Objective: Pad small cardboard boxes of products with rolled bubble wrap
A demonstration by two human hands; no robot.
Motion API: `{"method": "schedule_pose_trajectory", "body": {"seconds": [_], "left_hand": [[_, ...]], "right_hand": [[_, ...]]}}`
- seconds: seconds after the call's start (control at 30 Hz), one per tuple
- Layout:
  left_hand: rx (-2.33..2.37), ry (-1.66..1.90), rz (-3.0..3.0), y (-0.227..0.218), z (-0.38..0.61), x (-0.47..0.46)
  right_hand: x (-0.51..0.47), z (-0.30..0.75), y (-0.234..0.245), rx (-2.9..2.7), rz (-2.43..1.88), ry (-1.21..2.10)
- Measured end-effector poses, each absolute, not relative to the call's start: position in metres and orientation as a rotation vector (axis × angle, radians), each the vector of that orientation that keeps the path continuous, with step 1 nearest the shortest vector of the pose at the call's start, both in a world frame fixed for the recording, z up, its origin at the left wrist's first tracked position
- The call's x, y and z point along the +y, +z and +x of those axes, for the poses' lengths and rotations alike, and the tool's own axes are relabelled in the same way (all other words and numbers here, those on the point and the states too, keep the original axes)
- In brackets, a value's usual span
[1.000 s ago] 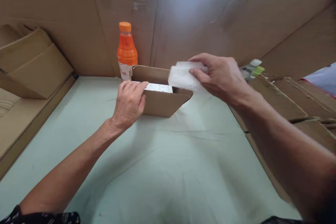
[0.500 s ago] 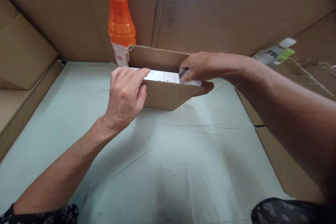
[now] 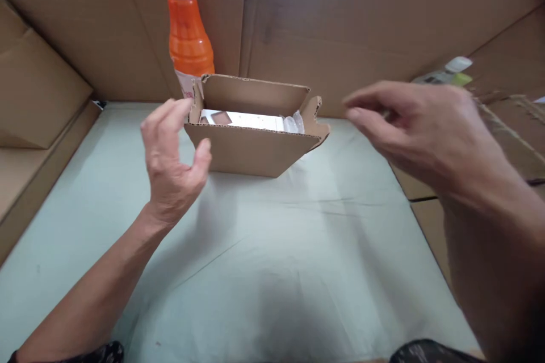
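An open brown cardboard box (image 3: 251,150) stands upright on the pale green cloth. Inside it is a white printed box (image 3: 255,121), and at its right end sits a piece of clear bubble wrap (image 3: 293,123). My left hand (image 3: 172,159) is at the box's left end, thumb and fingers spread apart, fingertips by the left flap (image 3: 195,99); whether they touch it I cannot tell. My right hand (image 3: 426,130) hovers in the air right of the box, fingers curled, with a small gap to the thumb and nothing visible between them.
Behind the box's left end stands an orange-capped bottle (image 3: 189,39) of orange drink. A clear bottle (image 3: 451,71) with a white cap is at the far right, partly hidden by my right hand. Cardboard walls (image 3: 361,22) rise at the back; a cardboard piece (image 3: 38,85) is on the left.
My right hand has let go of the bubble wrap, leaving it in the box, and moved right, toward me. My left hand has come off the box's top edge, shifted left and spread.
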State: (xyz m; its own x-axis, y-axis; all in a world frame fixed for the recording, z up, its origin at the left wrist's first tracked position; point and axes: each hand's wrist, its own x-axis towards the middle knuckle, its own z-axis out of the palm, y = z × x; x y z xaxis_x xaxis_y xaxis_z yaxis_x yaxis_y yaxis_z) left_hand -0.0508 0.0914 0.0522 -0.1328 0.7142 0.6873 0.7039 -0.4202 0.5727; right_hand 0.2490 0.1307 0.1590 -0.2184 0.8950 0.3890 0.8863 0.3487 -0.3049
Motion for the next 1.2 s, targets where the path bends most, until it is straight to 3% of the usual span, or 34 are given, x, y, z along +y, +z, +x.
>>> {"method": "schedule_pose_trajectory", "body": {"seconds": [0.27,0.4,0.67,0.93,1.07,1.2], "left_hand": [[1.393,1.532,1.295,-0.013,-0.057,0.111],[1.402,1.573,1.201,-0.006,-0.042,0.083],[1.874,1.557,0.976,0.005,-0.081,-0.045],[1.387,1.36,1.2,0.009,0.028,0.014],[1.086,1.221,1.35,0.006,0.104,0.06],[1.184,1.157,1.407,-0.009,0.15,0.087]], "right_hand": [[0.133,0.235,0.04,-1.917,-1.557,0.683],[0.107,0.215,0.028,-1.823,-1.583,0.665],[0.025,0.168,0.037,-1.999,-1.296,0.747],[0.007,0.287,0.047,-1.616,-1.756,0.522],[-0.045,0.334,0.018,-1.384,-1.925,0.274],[-0.085,0.33,-0.025,-1.183,-1.855,0.337]]}}
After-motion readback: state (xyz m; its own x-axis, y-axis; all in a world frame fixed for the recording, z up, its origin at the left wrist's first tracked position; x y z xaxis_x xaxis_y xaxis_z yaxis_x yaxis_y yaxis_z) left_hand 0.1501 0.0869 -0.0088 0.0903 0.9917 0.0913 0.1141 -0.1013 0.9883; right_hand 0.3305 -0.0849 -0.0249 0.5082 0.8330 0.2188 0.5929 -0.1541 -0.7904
